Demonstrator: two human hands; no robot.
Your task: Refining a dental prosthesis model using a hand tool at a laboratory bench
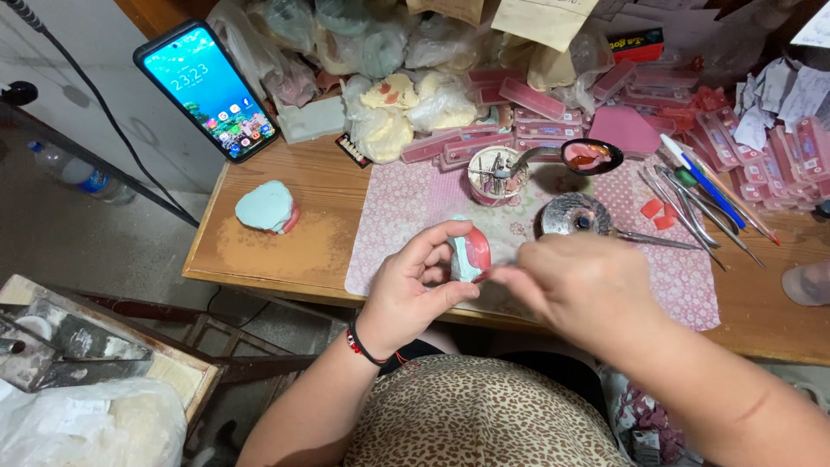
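Workbench (259, 251) of wood carries everything, and the pink patterned mat (406, 207) on it is the landmark. Over the mat's near edge, the left hand (415, 290) pinches a dental cast (471, 255), pale blue with a pink wax rim, between thumb and curled fingers; its long axis stands roughly upright. The right hand (575, 285) sits immediately right of the cast, fingers drawn together toward it, though motion blur hides whether they pinch a tool. So the cast lies to the right hand's left, with the left hand already on it. Left of the mat rests a second blue-and-pink cast (268, 207): two casts in all. Beyond that one leans one smartphone (207, 91). At the mat's far edge stand one small cup of burs (494, 175) and one spoon (588, 156) of red wax.
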